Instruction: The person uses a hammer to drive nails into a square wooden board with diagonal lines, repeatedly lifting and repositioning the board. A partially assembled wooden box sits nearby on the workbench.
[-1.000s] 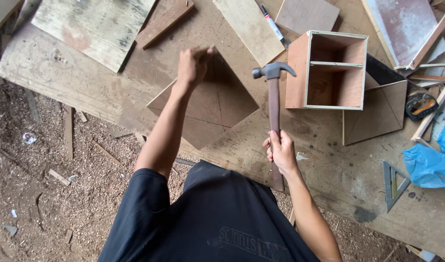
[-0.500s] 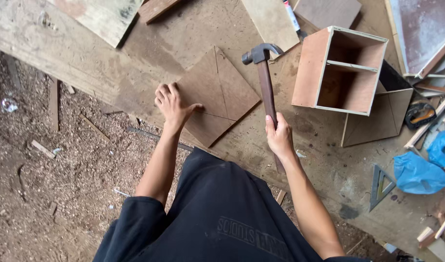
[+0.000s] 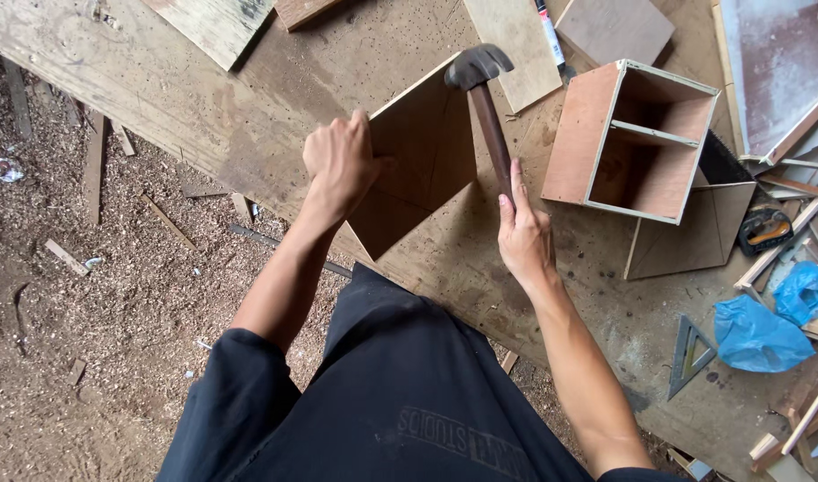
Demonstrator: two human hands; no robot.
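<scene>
The left hand (image 3: 339, 161) grips a brown board (image 3: 422, 161) and tips it up on edge. The right hand (image 3: 523, 234) is closed around a hammer (image 3: 485, 107), ready to hit. Next, the board must stay steady.

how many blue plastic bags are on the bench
2, both at the right edge: the larger blue bag beside the metal square, the smaller blue bag just above-right. Others may be hidden.

So the brown plywood panel (image 3: 422, 156) is tipped up on its lower edge on the table (image 3: 248, 98), leaning at an angle with its pale cut edge along the top. The claw hammer (image 3: 482, 98) has a dark wooden handle and a dull grey steel head, held nearly upright with the head right by the panel's top corner.
</scene>
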